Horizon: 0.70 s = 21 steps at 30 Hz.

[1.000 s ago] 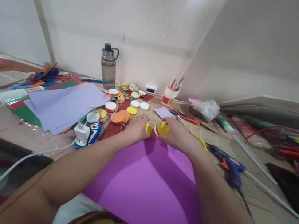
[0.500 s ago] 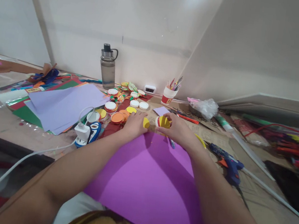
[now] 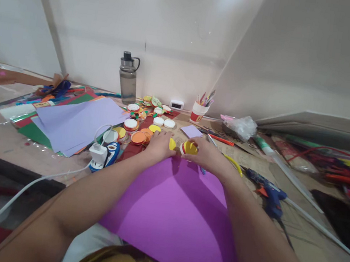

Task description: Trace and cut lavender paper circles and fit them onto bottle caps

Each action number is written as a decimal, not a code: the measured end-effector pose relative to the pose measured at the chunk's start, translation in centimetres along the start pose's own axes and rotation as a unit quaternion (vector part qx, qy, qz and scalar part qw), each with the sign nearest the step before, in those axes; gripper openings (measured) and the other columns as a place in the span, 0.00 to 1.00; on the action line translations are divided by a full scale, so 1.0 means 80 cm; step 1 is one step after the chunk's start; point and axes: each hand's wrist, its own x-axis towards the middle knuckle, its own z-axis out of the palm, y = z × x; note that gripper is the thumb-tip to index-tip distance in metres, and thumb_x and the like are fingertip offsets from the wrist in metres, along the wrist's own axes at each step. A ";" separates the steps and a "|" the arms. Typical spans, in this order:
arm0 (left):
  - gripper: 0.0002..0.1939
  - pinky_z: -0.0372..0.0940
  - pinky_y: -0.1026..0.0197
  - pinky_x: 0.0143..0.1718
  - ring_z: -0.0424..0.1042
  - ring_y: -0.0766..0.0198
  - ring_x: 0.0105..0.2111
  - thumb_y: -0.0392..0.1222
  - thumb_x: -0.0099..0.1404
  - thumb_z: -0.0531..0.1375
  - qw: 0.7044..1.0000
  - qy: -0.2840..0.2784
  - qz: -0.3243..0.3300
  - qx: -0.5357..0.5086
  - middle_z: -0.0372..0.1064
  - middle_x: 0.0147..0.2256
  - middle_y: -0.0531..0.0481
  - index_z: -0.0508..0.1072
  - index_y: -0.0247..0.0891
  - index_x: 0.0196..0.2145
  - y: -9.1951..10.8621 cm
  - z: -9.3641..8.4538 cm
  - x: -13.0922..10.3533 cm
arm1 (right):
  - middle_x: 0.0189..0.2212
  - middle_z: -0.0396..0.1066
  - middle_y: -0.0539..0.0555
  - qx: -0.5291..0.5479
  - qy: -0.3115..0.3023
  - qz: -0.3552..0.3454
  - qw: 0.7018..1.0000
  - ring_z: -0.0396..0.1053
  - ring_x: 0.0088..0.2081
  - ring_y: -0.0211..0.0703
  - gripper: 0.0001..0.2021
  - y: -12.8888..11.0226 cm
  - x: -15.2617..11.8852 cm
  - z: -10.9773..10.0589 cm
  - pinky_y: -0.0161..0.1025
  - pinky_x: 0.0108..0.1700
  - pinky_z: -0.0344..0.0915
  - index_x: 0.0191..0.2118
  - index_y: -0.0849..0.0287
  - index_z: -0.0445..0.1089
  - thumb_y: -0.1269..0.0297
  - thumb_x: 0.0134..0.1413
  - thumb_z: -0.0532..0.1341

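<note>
Shifted slightly nearer since half a second ago: left hand (image 3: 159,147) pinching yellow paper piece (image 3: 172,144), right hand (image 3: 206,154) gripping yellow-topped cap (image 3: 188,148), both above purple sheet (image 3: 177,208) on the surface; best aligned edge-to-edge before pressing.

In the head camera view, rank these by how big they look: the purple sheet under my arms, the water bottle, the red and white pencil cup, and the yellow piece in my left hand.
1. purple sheet, though nearest the camera
2. water bottle
3. pencil cup
4. yellow piece at the left hand
</note>
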 end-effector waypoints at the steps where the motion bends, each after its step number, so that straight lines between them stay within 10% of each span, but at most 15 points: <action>1: 0.37 0.57 0.48 0.60 0.63 0.44 0.59 0.50 0.56 0.67 1.000 0.002 0.001 -0.001 0.68 0.58 0.38 0.66 0.36 0.61 0.000 -0.001 0.000 | 0.50 0.74 0.64 -0.007 -0.005 0.003 1.000 0.72 0.50 0.54 0.28 0.000 -0.001 -0.001 0.43 0.49 0.66 0.55 0.63 0.69 0.57 0.50 0.69; 21: 0.35 0.59 0.49 0.60 0.67 0.45 0.58 0.52 0.54 0.69 0.999 -0.006 0.017 -0.036 0.70 0.57 0.37 0.70 0.36 0.57 -0.003 0.003 0.002 | 0.48 0.75 0.59 -0.041 -0.094 -0.091 0.991 0.73 0.48 0.58 0.29 -0.005 -0.013 0.009 0.48 0.46 0.68 0.53 0.55 0.73 0.63 0.40 0.74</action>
